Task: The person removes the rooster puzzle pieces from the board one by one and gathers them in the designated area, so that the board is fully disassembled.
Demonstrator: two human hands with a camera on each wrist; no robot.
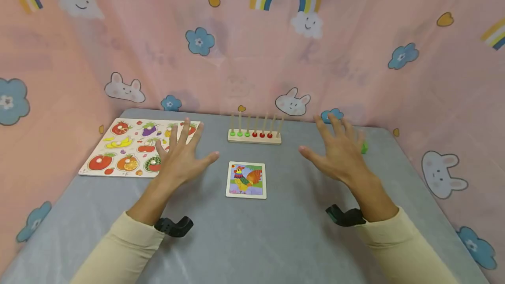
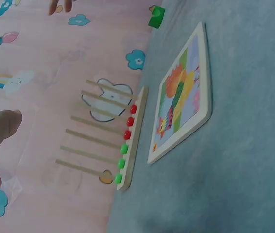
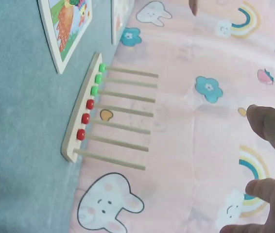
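Both hands are raised with fingers spread, holding nothing. The left hand (image 1: 182, 157) hovers over the right part of a fruit puzzle board (image 1: 90, 143). My right hand (image 1: 340, 152) is up on the right side, partly in front of a small green object (image 1: 364, 147). Between the hands lies a square rooster picture puzzle (image 1: 246, 180), flat on the table. Behind it stands a wooden peg rack (image 1: 254, 140) with upright sticks; green beads sit on the left pegs, red beads on others, and the rightmost peg has none.
A grey cloth covers the table (image 1: 252, 240). Pink fabric (image 1: 244, 56) printed with rainbows, flowers and bunnies hangs behind and at both sides. A black strap device (image 1: 174, 227) is on the left wrist, another (image 1: 345, 216) on the right.
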